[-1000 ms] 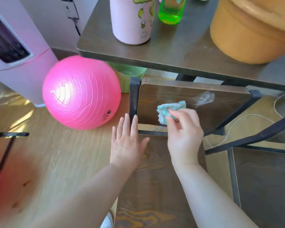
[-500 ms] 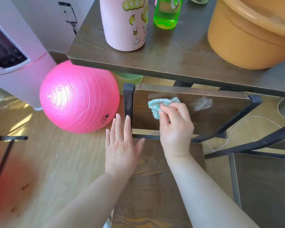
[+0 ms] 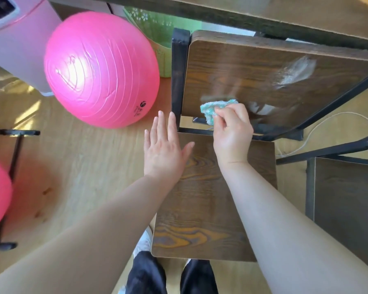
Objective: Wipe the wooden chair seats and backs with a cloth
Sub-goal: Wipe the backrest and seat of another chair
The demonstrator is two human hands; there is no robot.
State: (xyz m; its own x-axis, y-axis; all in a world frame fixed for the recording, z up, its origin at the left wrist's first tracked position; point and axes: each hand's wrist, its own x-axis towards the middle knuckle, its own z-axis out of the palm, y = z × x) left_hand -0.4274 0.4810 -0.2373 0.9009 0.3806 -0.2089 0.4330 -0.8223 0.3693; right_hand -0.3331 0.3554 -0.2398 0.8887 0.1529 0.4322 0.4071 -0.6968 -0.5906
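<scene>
- We note the right hand [image 3: 232, 132] pinching a crumpled teal cloth [image 3: 212, 108] against the lower left of the wooden chair back [image 3: 263, 66].
- We find the left hand [image 3: 164, 151] flat, fingers straight, holding nothing, at the left rear edge of the chair seat [image 3: 210, 198].
- We record pale smears on the right half of the chair back.
- A pink ball [image 3: 100, 68] sits on the floor, left of the chair.

The cloth [image 3: 218, 108] is mottled turquoise and white. The chair back [image 3: 263, 81] is dark brown with fine grain and pale whitish smears. The seat [image 3: 200, 198] is the same brown, with orange-gold grain whorls near its front edge. The chair frame [image 3: 179, 71] is black. The large ball [image 3: 102, 68] is bright pink, ringed with fine ridges and marked with a small black logo. The basket [image 3: 157, 28] is light green with a flower pattern. The floor [image 3: 83, 166] is honey-coloured wood.
</scene>
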